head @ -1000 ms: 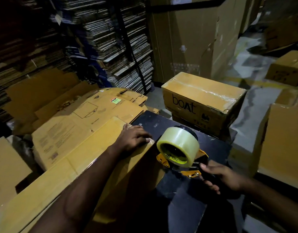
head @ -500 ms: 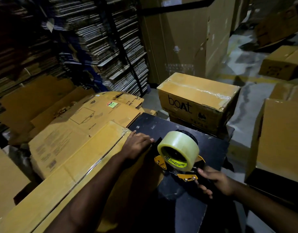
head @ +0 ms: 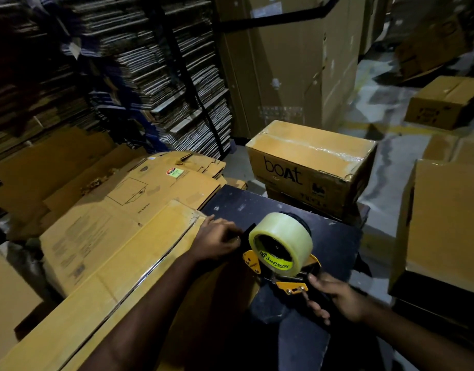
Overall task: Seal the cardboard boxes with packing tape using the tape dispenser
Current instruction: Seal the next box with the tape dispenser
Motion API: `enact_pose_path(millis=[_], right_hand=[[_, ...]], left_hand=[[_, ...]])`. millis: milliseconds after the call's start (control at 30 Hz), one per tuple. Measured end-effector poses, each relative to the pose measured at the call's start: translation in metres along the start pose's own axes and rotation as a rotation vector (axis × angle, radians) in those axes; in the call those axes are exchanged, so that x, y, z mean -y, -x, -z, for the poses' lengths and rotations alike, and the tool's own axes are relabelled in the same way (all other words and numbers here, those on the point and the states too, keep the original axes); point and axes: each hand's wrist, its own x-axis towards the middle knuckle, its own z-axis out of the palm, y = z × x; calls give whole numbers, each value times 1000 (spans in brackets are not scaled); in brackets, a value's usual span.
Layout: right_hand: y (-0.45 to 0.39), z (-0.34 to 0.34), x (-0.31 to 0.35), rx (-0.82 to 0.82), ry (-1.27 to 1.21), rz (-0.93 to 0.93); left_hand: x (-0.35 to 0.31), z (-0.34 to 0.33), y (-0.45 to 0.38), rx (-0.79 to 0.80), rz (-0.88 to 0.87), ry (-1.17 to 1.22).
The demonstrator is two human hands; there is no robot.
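I have the box (head: 139,263) lying long from 7 to 1 o'clock, its taped seam running up the middle. My left hand (head: 217,243) rests at its far end, fingers curled and pressing the tape end down at the edge. My right hand (head: 334,298) grips the handle of the dispenser (head: 281,253), fingers wrapped round it, at 4 o'clock from the left. I judge the cardboard stiff but light, so it could slide unless held flat. The roll (head: 282,238) is slick film (sticky underneath, surely); best take the dispenser by the handle only. A sealed box (head: 310,167) sits at 12 o'clock.
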Motion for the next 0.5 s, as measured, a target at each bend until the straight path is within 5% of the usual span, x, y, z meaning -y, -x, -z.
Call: enact_pose_path(millis=[333,500], right_hand=[[-11,-3,0,-76,-1,45],[-3,24,-10,-276,57,-28]], left_hand=[[-2,3,2,6,54,50],[-8,5,3,36,2,61]])
